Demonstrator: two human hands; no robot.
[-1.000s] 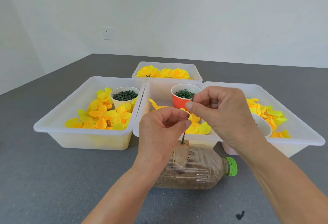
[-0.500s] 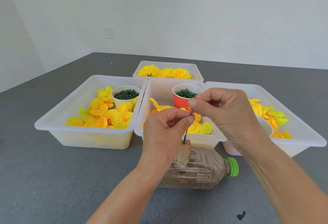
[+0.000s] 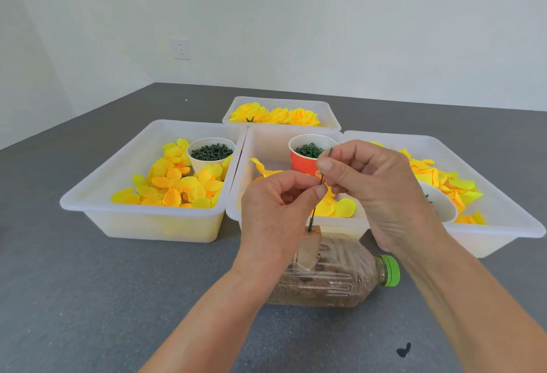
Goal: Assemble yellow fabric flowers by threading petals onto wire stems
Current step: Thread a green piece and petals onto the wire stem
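1. Standing upright in a brown block (image 3: 311, 244) on a lying bottle (image 3: 328, 281), the green wire stem (image 3: 321, 179) is rising between your hands, near the middle tray (image 3: 260, 147).
2. You are pinching the stem low with your left hand (image 3: 275, 213).
3. You are gripping its upper part with your right hand (image 3: 379, 186).
4. Yellow petals (image 3: 177, 183) are lying in the left tray (image 3: 142, 216); finished flowers (image 3: 278, 115) are filling the far tray (image 3: 331, 109).

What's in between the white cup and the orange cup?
In the head view, only the touching side walls of two white tubs lie between the white cup and the orange cup, plus a few yellow petals.
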